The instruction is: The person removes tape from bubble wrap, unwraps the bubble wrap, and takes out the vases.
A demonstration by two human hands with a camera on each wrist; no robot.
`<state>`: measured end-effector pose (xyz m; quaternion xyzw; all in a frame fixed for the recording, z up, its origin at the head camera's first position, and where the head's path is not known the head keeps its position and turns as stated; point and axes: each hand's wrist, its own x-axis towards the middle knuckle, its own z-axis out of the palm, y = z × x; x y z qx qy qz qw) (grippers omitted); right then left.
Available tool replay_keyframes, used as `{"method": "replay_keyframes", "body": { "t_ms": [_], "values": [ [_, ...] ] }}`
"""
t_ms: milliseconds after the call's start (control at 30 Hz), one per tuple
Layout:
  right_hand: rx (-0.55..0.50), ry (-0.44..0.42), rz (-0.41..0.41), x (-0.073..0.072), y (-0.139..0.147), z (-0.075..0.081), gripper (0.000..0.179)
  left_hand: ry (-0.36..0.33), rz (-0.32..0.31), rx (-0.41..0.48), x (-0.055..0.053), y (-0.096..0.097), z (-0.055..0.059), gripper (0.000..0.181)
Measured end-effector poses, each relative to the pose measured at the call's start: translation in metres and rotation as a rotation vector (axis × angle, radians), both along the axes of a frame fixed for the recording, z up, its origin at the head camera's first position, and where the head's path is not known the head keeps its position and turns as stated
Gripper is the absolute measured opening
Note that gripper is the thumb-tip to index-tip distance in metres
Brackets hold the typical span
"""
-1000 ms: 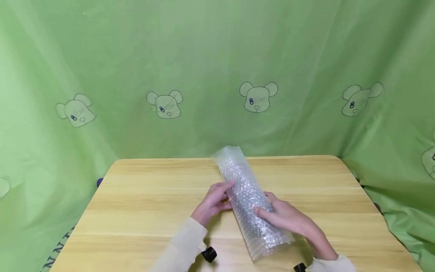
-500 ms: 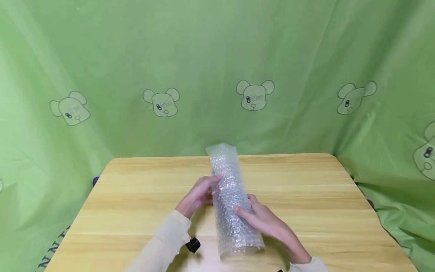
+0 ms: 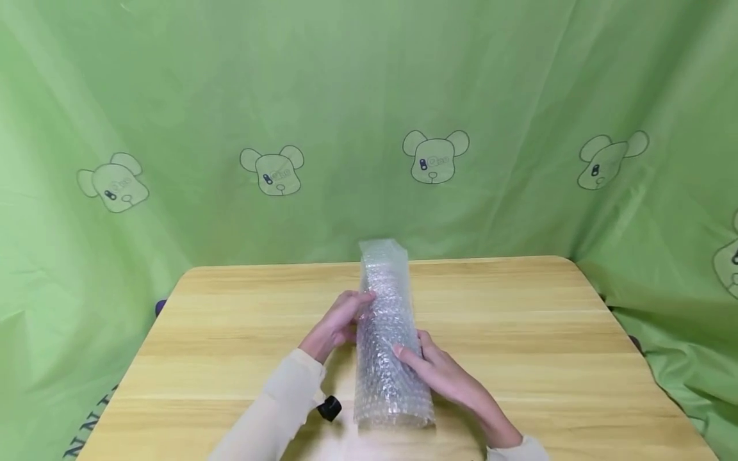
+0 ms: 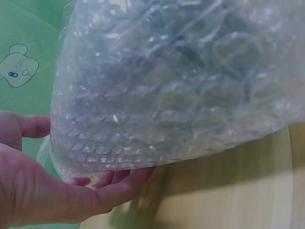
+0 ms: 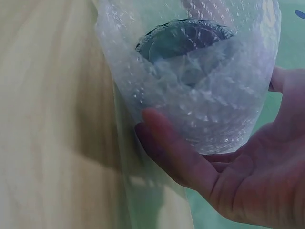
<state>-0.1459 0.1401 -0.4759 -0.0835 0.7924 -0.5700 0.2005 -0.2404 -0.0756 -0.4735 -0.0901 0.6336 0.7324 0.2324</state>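
We find the bubble wrap bundle (image 3: 383,384) between the two hands above the wooden table (image 3: 230,339), its long axis running away from the person, near end towards the body, far end towards the green cloth (image 3: 346,211). The left hand (image 3: 340,318) holds the left side farther along; the right hand (image 3: 442,371) is the nearer to the near end, on the right side. We note both hands partly closed in a grasp, thumbs against the wrap and fingers beneath, neither released. In the right wrist view we observe a dark round object (image 5: 178,43) inside the wrap, its kind unclear to us
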Motion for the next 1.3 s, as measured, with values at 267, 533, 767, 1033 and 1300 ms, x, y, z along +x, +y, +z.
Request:
{"method": "replay_keyframes", "body": {
  "t_ms": [267,533,767,1033,1300],
  "values": [
    [0.018,0.026,0.019,-0.009,0.002,0.003,0.080,0.007,0.013,-0.010,-0.003,-0.002,0.004,0.059],
    [0.031,0.006,0.006,-0.010,0.004,-0.002,0.076,0.003,-0.051,0.046,0.004,-0.009,-0.005,0.062],
    [0.055,-0.035,-0.052,-0.009,0.009,-0.005,0.077,-0.003,-0.178,0.179,0.018,-0.019,-0.018,0.064],
    [-0.041,-0.078,-0.007,-0.012,0.009,-0.006,0.076,0.031,-0.235,0.297,0.034,-0.035,-0.031,0.066],
    [-0.087,-0.112,0.090,-0.014,0.018,-0.003,0.071,0.094,-0.222,0.217,0.047,-0.025,-0.023,0.101]
  ]
}}
